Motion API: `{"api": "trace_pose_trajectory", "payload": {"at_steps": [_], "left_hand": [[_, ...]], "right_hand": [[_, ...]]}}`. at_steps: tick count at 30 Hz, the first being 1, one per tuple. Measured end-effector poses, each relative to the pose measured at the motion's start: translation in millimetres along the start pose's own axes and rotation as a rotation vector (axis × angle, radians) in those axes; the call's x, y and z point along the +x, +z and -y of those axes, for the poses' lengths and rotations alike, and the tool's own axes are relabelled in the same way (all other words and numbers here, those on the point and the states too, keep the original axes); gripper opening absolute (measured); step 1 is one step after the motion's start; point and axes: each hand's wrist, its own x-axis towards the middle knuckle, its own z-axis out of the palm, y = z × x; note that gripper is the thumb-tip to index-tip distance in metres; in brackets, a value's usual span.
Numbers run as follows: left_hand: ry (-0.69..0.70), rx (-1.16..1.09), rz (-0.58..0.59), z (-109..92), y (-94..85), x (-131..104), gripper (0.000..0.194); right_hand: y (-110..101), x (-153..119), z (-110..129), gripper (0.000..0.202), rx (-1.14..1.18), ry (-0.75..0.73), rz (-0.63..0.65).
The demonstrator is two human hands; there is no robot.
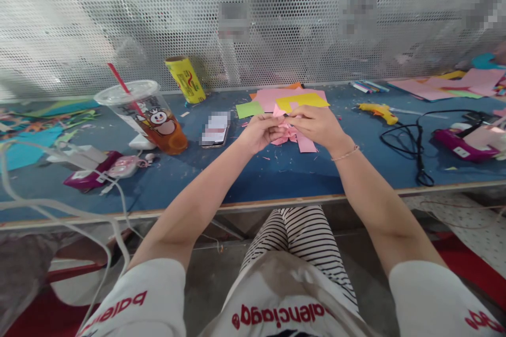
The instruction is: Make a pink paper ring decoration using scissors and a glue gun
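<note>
Both hands meet over the middle of the blue table, pinching a small folded piece of pink paper (278, 111) between their fingertips. My left hand (263, 131) has its fingers curled round the lower left of the piece. From the right, my right hand (314, 124) grips it with thumb and fingers; part of the paper is hidden behind them. Below the hands lie cut pink paper strips (306, 143). Just behind are pink sheets (272, 97), a yellow sheet (302, 100) and a light green piece (249, 109).
Left stand a plastic cup of tea (160, 124) with a red straw, a phone (215, 129) and a yellow canister (185, 80). A purple power strip (93, 171) with white cables lies farther left. Right are a yellow glue gun (378, 113), black cable (419, 139) and another purple power strip (466, 147).
</note>
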Motion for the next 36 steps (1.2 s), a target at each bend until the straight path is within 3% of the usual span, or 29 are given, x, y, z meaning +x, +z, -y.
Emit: {"api": "trace_pose_trajectory", "payload": {"at_steps": [12,18,25,36], "left_hand": [[0.001,0.038,-0.044,0.4,2.4,-0.8,0.008],[0.042,0.082,-0.019,-1.0,3.7,-2.0,0.007],[0.076,0.138,-0.008,2.9,4.0,-2.8,0.015],[-0.064,0.082,0.040,3.9,1.3,0.9,0.009]], "right_hand": [[0.3,-2.5,2.5,0.017,-0.039,-0.087,-0.028],[8.9,3.2,6.3,0.014,0.196,0.084,-0.161],[21.1,8.1,12.3,0.015,0.306,0.296,-0.054],[18.2,4.1,0.5,0.022,0.372,0.312,0.110]]}}
